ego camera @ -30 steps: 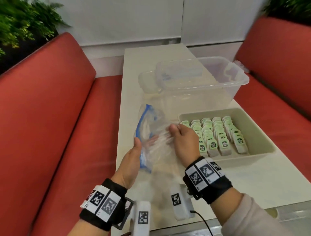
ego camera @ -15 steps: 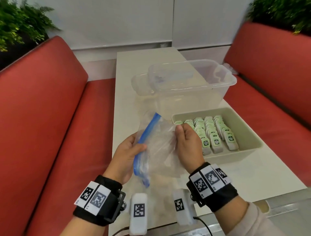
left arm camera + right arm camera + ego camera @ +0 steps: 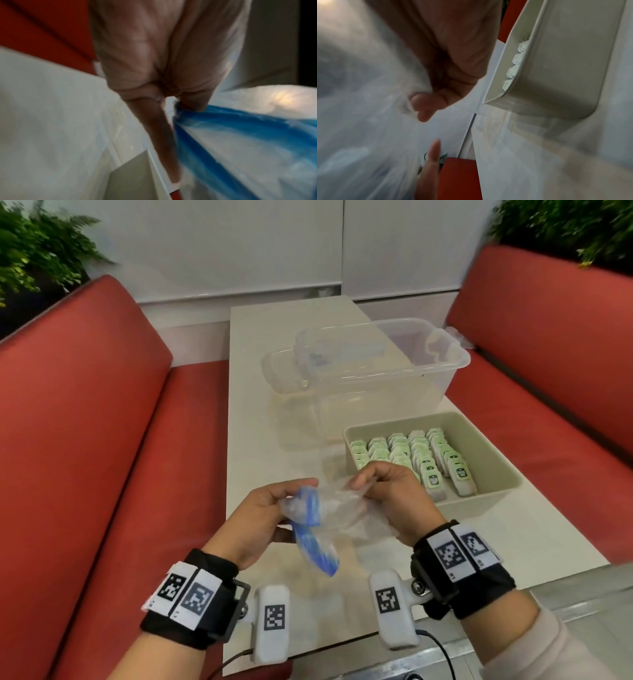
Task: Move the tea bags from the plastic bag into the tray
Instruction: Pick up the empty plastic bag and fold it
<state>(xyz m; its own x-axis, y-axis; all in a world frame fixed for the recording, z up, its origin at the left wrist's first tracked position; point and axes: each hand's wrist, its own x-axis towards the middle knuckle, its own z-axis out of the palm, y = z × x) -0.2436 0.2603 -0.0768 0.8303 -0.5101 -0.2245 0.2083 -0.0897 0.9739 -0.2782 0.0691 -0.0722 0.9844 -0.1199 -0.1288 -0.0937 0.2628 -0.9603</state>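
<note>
Both hands have the bag scrunched up between them, above the near end of the table. Left hand has its fingers curled round the blue zip edge; right hand pinches the clear film, thumb against curled fingers. The bag looks empty to me, though the wrist views are blurry so I can't swear nothing's stuck in a fold. The tea bags sit in neat rows in the tray, at about 2 o'clock from the hands.

So this looks like the wrap-up bit. I'd give the bag a quick flatten or shake over the tray to check for stragglers, then squash it down and park it.

Room-wise: the tray's near wall is just beside the right knuckles, so don't swing that way or you'll knock the rows. The clear bin blocks 12 o'clock. Open tabletop is at 10 to 11 o'clock, and the table edge is close at 6.
</note>
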